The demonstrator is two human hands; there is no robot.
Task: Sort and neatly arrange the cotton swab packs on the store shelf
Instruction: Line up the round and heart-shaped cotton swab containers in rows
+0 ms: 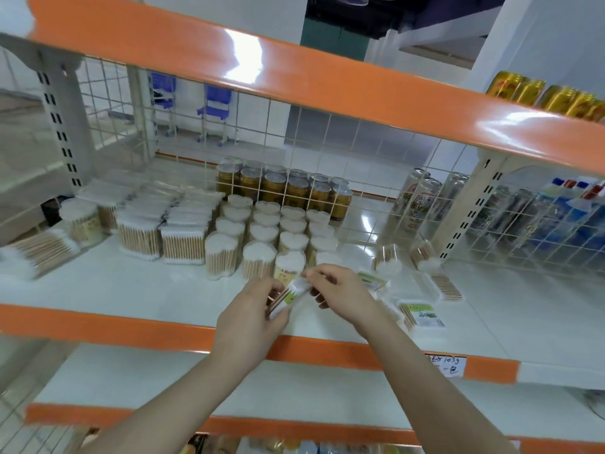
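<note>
1. Left hand (pixel 253 309) curled round a small flat swab pack (pixel 288 298), pinching its near end.
2. Right hand (pixel 340 290) pinching the pack's far end, fingers bent.
3. Pack held tilted above the shelf (pixel 131 290) front, just before the rows of round tubs (pixel 262 234).

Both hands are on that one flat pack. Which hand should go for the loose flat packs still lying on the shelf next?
Right, probably. The loose flat packs lie just beyond the right hand, on its side of the shelf. The left hand grips the held pack and would have to cross over.
</note>
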